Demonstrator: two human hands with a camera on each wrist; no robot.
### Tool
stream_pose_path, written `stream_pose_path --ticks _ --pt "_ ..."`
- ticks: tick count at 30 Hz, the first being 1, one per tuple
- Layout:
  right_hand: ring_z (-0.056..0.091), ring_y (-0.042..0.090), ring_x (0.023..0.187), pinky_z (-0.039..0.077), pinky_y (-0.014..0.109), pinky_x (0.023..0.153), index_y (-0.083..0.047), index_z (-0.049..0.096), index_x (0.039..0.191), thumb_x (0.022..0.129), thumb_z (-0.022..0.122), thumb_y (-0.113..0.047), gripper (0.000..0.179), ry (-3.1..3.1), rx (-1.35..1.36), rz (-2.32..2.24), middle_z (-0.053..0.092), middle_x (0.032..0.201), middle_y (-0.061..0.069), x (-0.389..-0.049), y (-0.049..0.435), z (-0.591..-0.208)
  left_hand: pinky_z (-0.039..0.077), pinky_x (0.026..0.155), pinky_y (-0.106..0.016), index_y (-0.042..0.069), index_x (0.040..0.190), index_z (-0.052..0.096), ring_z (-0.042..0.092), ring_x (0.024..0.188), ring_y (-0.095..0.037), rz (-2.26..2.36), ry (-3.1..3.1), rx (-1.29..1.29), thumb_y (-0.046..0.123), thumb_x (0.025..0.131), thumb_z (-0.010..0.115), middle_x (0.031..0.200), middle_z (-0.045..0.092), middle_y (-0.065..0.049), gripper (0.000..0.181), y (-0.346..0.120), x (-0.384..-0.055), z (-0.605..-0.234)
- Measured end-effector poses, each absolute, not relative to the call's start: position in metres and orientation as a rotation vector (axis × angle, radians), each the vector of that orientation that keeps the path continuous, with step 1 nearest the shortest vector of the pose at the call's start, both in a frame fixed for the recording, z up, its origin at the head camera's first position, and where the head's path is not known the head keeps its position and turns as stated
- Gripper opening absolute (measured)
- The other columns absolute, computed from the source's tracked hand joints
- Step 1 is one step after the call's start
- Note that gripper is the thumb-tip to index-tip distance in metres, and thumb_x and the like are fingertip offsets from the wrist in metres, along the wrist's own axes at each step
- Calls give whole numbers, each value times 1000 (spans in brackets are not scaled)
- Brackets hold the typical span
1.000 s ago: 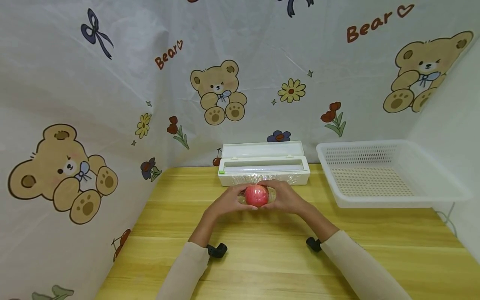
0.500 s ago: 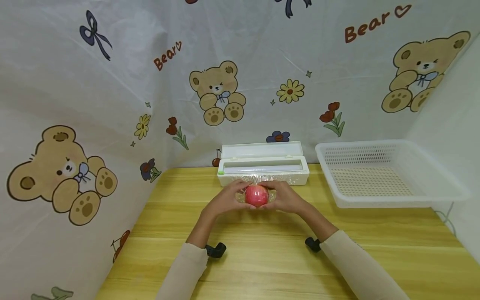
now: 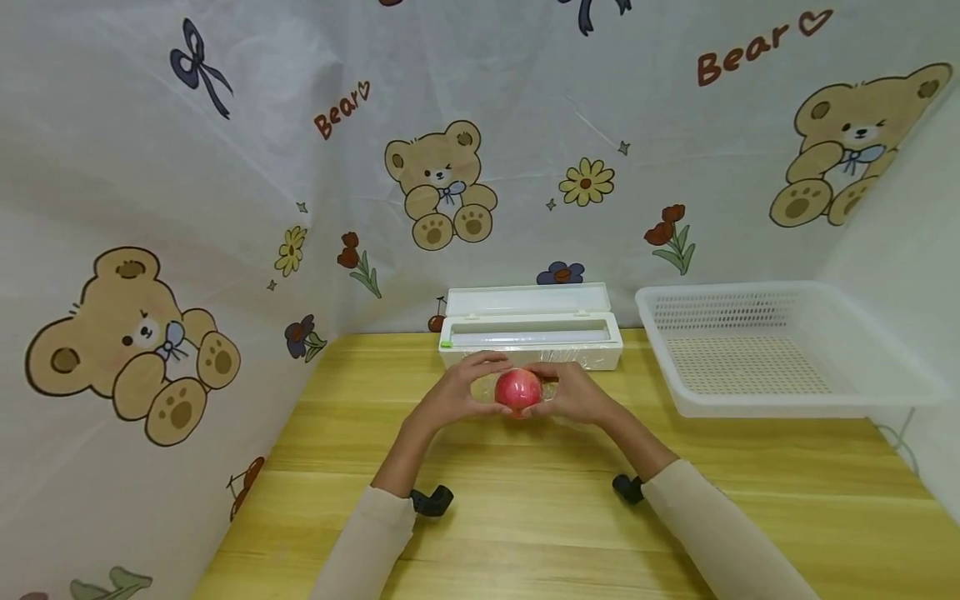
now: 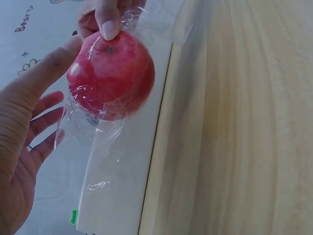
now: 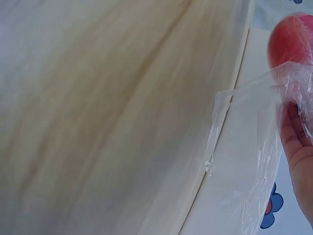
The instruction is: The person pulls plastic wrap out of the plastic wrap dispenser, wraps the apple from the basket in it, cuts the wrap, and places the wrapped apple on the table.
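Apple (image 3: 518, 388), round, about as broad as tall, just before the white box (image 3: 530, 319), dimple facing the left-wrist camera! Right hand (image 3: 574, 395) pinches it; left hand (image 3: 452, 395), fingers loose, thumb touching.

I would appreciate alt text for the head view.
A person's right hand holds a red apple in clear film, the left hand beside it, over a wooden table. Behind is an open white box; at right, a white basket.

Wooden table (image 3: 517, 508) carries white box (image 3: 588, 360) and basket (image 3: 787, 409).
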State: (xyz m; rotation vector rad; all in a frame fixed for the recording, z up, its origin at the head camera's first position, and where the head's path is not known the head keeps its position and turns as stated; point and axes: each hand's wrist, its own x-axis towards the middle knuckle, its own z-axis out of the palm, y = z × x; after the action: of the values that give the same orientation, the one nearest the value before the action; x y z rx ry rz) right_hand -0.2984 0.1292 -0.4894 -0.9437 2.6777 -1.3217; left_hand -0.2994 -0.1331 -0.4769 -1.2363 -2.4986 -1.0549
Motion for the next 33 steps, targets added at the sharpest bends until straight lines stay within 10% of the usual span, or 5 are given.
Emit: stream_pose_path --ticks 33 --pt "64 16 82 59 27 75 -5 72 123 86 82 -30 46 2507 -823 -1380 76 100 0 -313 129 -486 47 107 -31 16 150 49 50 137 -20 -1043 -2492 -1218 21 76 91 150 52 -4 85 -124 -303 -506"
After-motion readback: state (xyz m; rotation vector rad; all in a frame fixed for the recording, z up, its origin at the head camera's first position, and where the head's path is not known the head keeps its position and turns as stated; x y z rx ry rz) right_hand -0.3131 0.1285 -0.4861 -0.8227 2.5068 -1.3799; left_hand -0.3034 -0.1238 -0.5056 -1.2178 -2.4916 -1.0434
